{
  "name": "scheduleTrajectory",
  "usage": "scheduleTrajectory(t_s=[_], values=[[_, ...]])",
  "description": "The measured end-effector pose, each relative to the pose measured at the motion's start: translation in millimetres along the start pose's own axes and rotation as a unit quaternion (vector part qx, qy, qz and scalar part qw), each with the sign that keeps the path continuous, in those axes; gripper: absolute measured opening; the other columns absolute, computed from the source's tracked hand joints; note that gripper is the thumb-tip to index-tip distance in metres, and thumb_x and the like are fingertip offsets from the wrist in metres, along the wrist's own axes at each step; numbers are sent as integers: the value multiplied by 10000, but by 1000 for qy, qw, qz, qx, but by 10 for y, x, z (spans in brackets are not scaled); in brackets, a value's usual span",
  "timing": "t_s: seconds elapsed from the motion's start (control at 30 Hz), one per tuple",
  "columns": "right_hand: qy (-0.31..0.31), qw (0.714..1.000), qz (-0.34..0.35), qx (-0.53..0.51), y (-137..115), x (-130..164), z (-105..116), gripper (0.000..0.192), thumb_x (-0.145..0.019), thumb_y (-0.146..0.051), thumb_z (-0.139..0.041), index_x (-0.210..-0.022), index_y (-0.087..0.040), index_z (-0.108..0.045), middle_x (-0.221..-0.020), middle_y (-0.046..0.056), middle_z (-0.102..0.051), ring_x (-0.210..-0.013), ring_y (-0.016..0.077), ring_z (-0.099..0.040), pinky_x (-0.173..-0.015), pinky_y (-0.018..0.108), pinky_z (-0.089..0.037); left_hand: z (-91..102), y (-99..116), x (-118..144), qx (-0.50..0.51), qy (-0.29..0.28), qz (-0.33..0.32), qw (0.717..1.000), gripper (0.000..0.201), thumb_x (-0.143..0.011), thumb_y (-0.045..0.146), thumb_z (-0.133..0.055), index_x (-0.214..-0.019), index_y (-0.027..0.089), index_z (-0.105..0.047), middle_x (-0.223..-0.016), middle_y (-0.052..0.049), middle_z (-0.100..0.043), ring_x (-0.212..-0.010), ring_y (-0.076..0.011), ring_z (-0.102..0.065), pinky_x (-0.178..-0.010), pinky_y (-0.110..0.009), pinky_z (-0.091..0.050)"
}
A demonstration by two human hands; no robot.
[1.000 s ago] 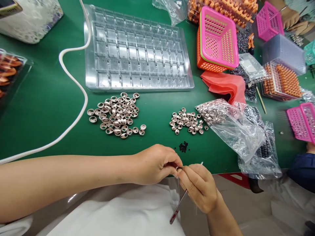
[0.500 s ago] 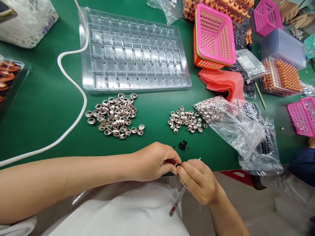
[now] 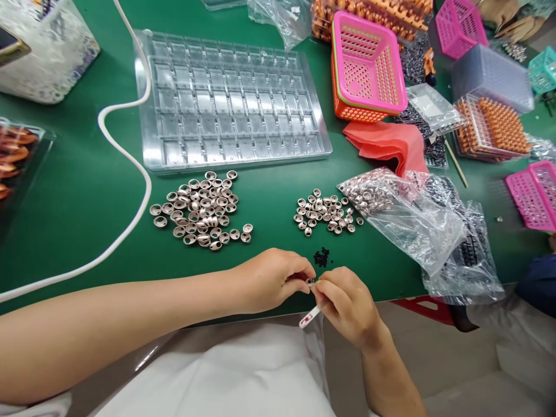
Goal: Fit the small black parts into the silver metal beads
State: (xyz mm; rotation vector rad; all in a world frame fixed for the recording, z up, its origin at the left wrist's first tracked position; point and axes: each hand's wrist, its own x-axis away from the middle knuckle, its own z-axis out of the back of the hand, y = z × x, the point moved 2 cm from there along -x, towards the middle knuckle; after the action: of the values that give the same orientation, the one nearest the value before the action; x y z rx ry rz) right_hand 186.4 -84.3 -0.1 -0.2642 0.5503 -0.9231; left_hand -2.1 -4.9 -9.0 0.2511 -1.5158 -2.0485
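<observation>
Presently, my right hand [image 3: 347, 304] is closed around a slim tool [image 3: 310, 317], whose pale handle, bearing red marks, projects below the fingers; its working end is hidden by my grip. My left hand [image 3: 269, 278] is narrowed to a pinch of thumb and forefinger on a small metallic piece [image 3: 310, 282], located at the meeting of both sets of fingertips, just over the near edge of the green table [image 3: 278, 179]. Just beyond the fingers lies a little heap of black bits [image 3: 322, 257]. Further out, two separate groups are noted: a larger pile of metallic rings [image 3: 202, 208] on the left and a smaller pile of metallic parts [image 3: 325, 213] on the right, the latter next to a clear plastic bag [image 3: 417, 229]. Behind these sit a clear compartment tray [image 3: 237, 163], a folded red sheet [image 3: 391, 142] and, beyond the sheet, nested baskets [image 3: 397, 95]
</observation>
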Motion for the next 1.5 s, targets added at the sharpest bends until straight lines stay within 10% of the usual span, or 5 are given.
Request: scheduleTrajectory(t_s=[0.27, 0.7, 0.93, 1.23, 1.5], values=[[161, 951, -224, -142, -9, 243, 37, 605, -950, -55, -525, -1501, -287, -434, -1031, 62, -698, -878, 173, -685, -707, 346, -616, -47, -20, 39, -204, 75, -87, 972, 131, -946, 133, -631, -1021, 151, -738, -871, -59, -680, -819, -202, -623, -650, -275, -488], [345, 754, -272, -488, 73, 408, 46, 457, -894, -288, -589, -1350, -287, -627, -1215, 47, -745, -967, 235, -749, -675, 357, -615, -45, 0, 49, -221, 59, -52, 972, 145, -950, 143, -612, -1039, 142, -726, -899, -63, -672, -829, -225, -612, -670, -332, -510], [323, 758, -249, -510, 27, 328, -59, 244, -1013, -370, -541, -1209, -376, -685, -687, -34, -631, -409, 87, -466, -432, 262, -401, -45, 8, 25, -193, 66, -27, 979, 113, -935, 124, -631, -998, 151, -722, -885, -49, -684, -827, -218, -611, -678, -329, -497], [249, 870, -273, -327, -160, 265, -138, 235, -987, -256, -593, -1178, -291, -726, -946, 45, -584, -786, 158, -637, -625, 339, -571, -30, 34, 25, -192, 56, -10, 980, 113, -934, 124, -630, -982, 159, -726, -874, -44, -678, -813, -209, -598, -665, -316, -475], [272, 850, -356, -277, -301, 234, -267, 291, -902, -72, -652, -1112, -268, -700, -973, 25, -707, -795, 178, -739, -675, 351, -674, -39, 39, 32, -187, 66, -23, 980, 119, -943, 141, -609, -977, 149, -723, -856, -50, -666, -801, -213, -591, -653, -320, -463]])
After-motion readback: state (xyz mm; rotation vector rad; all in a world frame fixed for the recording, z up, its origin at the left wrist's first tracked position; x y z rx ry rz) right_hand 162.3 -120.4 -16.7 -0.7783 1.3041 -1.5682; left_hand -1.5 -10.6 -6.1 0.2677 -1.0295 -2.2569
